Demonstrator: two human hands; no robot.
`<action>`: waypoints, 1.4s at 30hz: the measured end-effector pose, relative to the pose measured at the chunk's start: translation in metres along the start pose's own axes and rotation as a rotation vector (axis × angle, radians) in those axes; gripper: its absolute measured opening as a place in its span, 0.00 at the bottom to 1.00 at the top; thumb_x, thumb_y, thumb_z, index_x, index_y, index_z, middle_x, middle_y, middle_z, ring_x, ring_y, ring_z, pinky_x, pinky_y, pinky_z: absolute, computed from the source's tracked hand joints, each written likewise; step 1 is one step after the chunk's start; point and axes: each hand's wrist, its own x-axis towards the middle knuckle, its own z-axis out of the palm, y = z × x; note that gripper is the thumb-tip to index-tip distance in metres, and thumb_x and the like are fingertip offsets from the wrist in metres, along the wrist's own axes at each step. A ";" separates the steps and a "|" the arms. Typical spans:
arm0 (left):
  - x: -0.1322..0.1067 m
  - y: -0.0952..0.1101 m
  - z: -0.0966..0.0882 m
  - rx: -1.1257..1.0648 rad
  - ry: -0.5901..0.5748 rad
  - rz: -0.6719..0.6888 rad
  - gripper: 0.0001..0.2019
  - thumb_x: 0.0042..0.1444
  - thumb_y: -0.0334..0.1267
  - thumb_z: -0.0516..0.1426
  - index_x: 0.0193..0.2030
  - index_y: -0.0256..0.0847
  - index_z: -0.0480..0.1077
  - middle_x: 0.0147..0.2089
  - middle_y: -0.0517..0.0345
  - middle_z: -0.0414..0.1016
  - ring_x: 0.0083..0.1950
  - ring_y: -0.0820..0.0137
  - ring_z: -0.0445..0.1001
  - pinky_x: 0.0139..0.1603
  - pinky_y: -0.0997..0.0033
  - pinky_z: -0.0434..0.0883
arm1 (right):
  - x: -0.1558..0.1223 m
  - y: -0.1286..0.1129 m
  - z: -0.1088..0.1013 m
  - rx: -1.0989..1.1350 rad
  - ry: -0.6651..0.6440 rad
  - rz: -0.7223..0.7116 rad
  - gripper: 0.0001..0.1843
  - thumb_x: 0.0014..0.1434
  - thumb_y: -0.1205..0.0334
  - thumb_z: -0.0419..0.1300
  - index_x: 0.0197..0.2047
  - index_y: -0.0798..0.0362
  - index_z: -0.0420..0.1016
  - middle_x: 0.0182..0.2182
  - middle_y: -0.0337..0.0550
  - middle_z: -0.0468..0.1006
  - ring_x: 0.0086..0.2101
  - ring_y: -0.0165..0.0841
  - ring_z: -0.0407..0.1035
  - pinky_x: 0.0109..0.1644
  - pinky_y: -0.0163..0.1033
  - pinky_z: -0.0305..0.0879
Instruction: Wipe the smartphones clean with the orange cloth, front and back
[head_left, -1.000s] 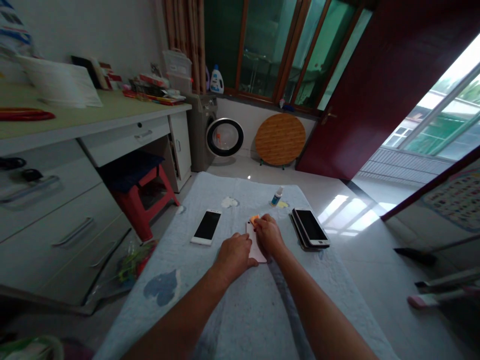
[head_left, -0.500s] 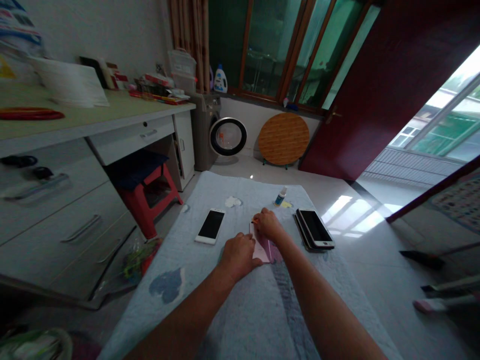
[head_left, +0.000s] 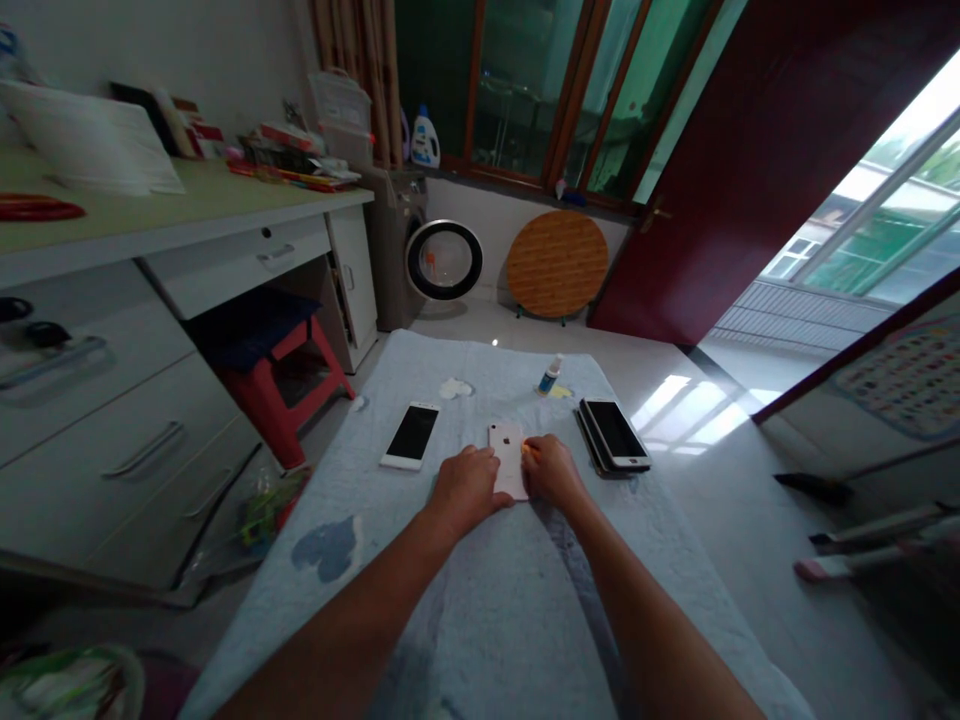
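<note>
A pale pink phone (head_left: 508, 462) lies back side up on the cloth-covered table, its camera and logo showing. My left hand (head_left: 466, 485) holds the phone by its left edge, fingers along the side and thumb at the lower end. At the phone's right edge, my right hand (head_left: 553, 470) is closed on a small orange thing (head_left: 527, 449), mostly hidden by the fingers. To the left lies a white phone (head_left: 412, 436) with a dark screen. A stack of phones (head_left: 616, 437) lies to the right. Beyond my right hand stands a small spray bottle (head_left: 550, 375).
The table has a light blue cloth (head_left: 480, 620) with patches on it. On the left are a desk (head_left: 247, 215) and a red stool (head_left: 296, 385). Behind stand a washing machine with its round door (head_left: 445, 260) open and a round wooden board (head_left: 557, 263).
My right hand has moved from over the phone's far part down to its right edge, uncovering the phone's back. My left hand stays on the phone. The view has shifted slightly.
</note>
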 end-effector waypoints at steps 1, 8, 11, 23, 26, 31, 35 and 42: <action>0.000 0.000 0.000 -0.002 0.001 0.000 0.20 0.49 0.53 0.62 0.44 0.42 0.73 0.50 0.51 0.75 0.51 0.57 0.70 0.44 0.63 0.70 | -0.008 -0.001 0.000 0.026 0.000 0.000 0.14 0.60 0.66 0.54 0.44 0.58 0.78 0.37 0.50 0.77 0.37 0.33 0.69 0.42 0.34 0.60; -0.002 0.002 -0.004 -0.001 -0.006 -0.004 0.18 0.50 0.52 0.62 0.43 0.43 0.72 0.49 0.52 0.75 0.50 0.58 0.70 0.43 0.65 0.69 | -0.059 -0.002 -0.001 0.103 -0.022 -0.017 0.10 0.55 0.70 0.57 0.39 0.56 0.77 0.35 0.47 0.74 0.36 0.33 0.68 0.43 0.33 0.60; -0.002 0.003 -0.004 0.014 -0.005 0.001 0.19 0.51 0.53 0.61 0.43 0.41 0.72 0.49 0.51 0.75 0.50 0.58 0.71 0.41 0.65 0.69 | -0.077 -0.004 -0.003 0.146 -0.024 -0.012 0.10 0.54 0.72 0.57 0.38 0.55 0.77 0.35 0.46 0.73 0.37 0.32 0.68 0.43 0.33 0.60; 0.006 -0.017 0.006 -0.019 0.027 0.079 0.05 0.59 0.39 0.57 0.40 0.46 0.74 0.47 0.58 0.76 0.49 0.65 0.71 0.42 0.69 0.66 | -0.086 -0.013 -0.013 0.132 -0.079 -0.147 0.12 0.58 0.74 0.53 0.35 0.55 0.77 0.35 0.44 0.70 0.36 0.30 0.66 0.42 0.32 0.60; 0.007 -0.018 0.006 -0.021 0.028 0.099 0.05 0.57 0.41 0.59 0.38 0.45 0.75 0.48 0.59 0.75 0.49 0.65 0.71 0.41 0.69 0.66 | -0.085 -0.019 -0.007 0.068 -0.069 -0.144 0.12 0.59 0.73 0.52 0.33 0.56 0.77 0.35 0.46 0.71 0.38 0.33 0.65 0.43 0.33 0.59; 0.007 -0.016 0.003 -0.031 0.014 0.089 0.06 0.56 0.43 0.60 0.36 0.45 0.75 0.47 0.58 0.73 0.48 0.65 0.71 0.39 0.70 0.66 | -0.084 -0.030 0.004 0.000 -0.049 -0.169 0.12 0.60 0.73 0.52 0.34 0.56 0.77 0.36 0.49 0.73 0.39 0.35 0.65 0.43 0.35 0.59; 0.008 -0.017 0.003 -0.051 0.017 0.088 0.06 0.55 0.42 0.60 0.35 0.45 0.75 0.47 0.58 0.73 0.48 0.65 0.70 0.39 0.71 0.66 | -0.081 -0.043 0.013 -0.030 -0.044 -0.202 0.13 0.60 0.74 0.52 0.35 0.57 0.77 0.36 0.50 0.73 0.38 0.36 0.65 0.42 0.36 0.59; 0.009 -0.027 0.011 -0.120 0.056 0.115 0.06 0.56 0.39 0.58 0.40 0.46 0.76 0.47 0.59 0.73 0.48 0.67 0.70 0.44 0.71 0.66 | -0.078 -0.053 0.020 0.043 -0.021 -0.389 0.10 0.62 0.71 0.54 0.35 0.53 0.76 0.39 0.44 0.72 0.39 0.33 0.63 0.42 0.35 0.59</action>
